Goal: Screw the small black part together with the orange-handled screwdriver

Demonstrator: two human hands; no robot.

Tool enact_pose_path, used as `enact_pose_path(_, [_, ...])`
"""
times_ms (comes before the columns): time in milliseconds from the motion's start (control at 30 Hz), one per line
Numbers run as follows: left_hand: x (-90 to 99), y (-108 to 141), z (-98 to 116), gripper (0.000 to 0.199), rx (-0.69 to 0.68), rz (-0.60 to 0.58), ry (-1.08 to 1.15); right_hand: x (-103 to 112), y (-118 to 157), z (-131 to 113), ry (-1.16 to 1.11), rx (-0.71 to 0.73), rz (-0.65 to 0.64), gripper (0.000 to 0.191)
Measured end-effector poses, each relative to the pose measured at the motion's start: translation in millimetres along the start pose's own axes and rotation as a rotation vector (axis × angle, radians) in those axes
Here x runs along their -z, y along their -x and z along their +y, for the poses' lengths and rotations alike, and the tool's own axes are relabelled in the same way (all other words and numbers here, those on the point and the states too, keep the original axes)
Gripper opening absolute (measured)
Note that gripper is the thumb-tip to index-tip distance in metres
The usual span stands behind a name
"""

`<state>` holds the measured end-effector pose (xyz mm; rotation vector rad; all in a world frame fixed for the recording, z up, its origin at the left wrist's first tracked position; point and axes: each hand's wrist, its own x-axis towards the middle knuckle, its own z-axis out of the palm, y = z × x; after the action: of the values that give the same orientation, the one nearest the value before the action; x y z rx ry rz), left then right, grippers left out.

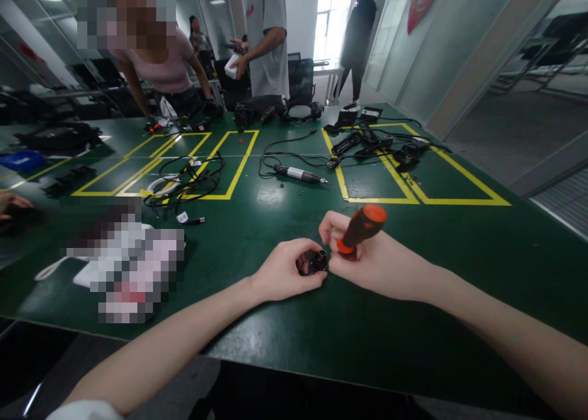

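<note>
My left hand [287, 270] is closed around a small round black part [318, 261] with a short cylinder sticking up from it, held low at the green table. My right hand [381, 264] grips a screwdriver [365, 227] with a black and orange handle, its butt end tilted up to the right. The screwdriver's shaft and tip are hidden behind the fingers. Both hands are close together, the right thumb just beside the black part. Beyond them lies a grey and black pen-shaped electric screwdriver [301, 174] with a cable.
Yellow tape [381, 200] marks rectangles on the green table [275, 328]. Coiled black cables [197, 181] lie left, and black brackets and cables [367, 141] lie at the back right. Blurred-out items [138, 273] rest at the near left. People [269, 40] stand beyond the table.
</note>
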<state>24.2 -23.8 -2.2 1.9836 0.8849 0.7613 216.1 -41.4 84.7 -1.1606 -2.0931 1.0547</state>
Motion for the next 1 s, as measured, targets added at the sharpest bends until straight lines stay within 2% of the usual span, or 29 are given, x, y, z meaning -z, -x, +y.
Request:
enact_pose_path(233, [1.1,0,-1,0.019,-0.013,-0.011,0.011,-5,-1,11,-0.027,-0.021,-0.004,0.002])
enact_pose_path(333, [1.7,0,0,0.024,-0.012,-0.012,0.001,-5,0,11,-0.066,-0.039,-0.028,0.009])
enact_pose_path(433, [2.1,0,0,0.023,-0.005,-0.016,0.007,-6,-1,9,-0.085,-0.032,0.001,0.017])
enact_pose_path(667, [3.5,0,0,0.020,0.000,-0.014,0.039,-6,-5,8,-0.033,-0.012,0.089,0.015])
enact_pose_path(833, [4.8,0,-1,0.024,0.056,-0.031,0.066,-1,-6,4,-0.249,-0.079,-0.025,0.008])
enact_pose_path(1000, [12.5,-2,-2,0.031,0.098,-0.095,0.150,9,-8,-1,-0.278,-0.110,-0.105,0.018])
